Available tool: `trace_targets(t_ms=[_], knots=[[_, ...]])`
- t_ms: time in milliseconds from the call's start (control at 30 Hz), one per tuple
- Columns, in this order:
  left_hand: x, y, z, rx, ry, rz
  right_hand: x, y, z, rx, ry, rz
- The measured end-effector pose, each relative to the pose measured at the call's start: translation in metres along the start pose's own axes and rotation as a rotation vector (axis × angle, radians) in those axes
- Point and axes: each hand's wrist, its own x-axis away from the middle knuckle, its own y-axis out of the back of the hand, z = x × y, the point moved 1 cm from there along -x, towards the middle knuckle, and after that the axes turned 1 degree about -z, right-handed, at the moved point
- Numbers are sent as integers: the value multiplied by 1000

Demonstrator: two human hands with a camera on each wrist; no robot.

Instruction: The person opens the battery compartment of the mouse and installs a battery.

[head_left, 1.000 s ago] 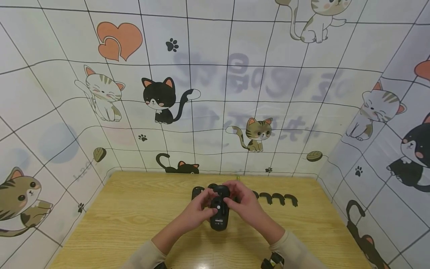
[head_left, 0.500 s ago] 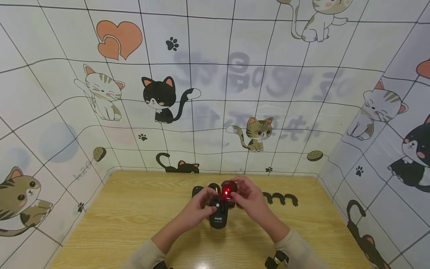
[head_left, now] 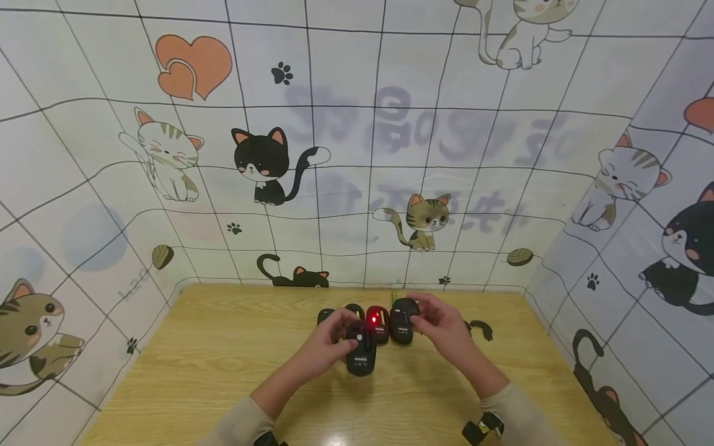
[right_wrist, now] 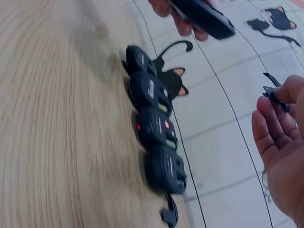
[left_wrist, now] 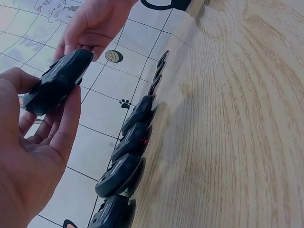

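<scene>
My left hand (head_left: 329,341) grips a black computer mouse (head_left: 361,356), underside up, raised off the table in the left wrist view (left_wrist: 59,80). Between thumb and fingers, my right hand (right_wrist: 285,128) pinches a small thin black piece (right_wrist: 273,95), apparently a cover. In the head view my right hand (head_left: 443,325) appears just right of the rightmost mouse in a row; the piece it pinches is not clear there. That row holds several mice with undersides up: a black one (head_left: 403,328), one glowing red (head_left: 378,325), and others (head_left: 354,310) partly behind my left hand.
Curved black pieces (head_left: 481,329) lie on the wooden table (head_left: 223,353), right of the mice, partly behind my right hand. A yellow-green item (head_left: 393,296) shows behind the row. A cat-print cloth (head_left: 346,186) encloses the table's back and sides.
My right hand has moved right, away from the mouse in my left hand, baring the red-lit mouse and the black one beside it. The left hand has barely moved.
</scene>
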Motion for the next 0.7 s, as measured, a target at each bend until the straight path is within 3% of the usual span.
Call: trace_targets(t_ms=[333,700], knots=[[0,-1,-3,-5,4,-3,10,36,-18,34,-50,-49],[0,-1,-4,13,6,3,20,76,-41,134,-118,-28]])
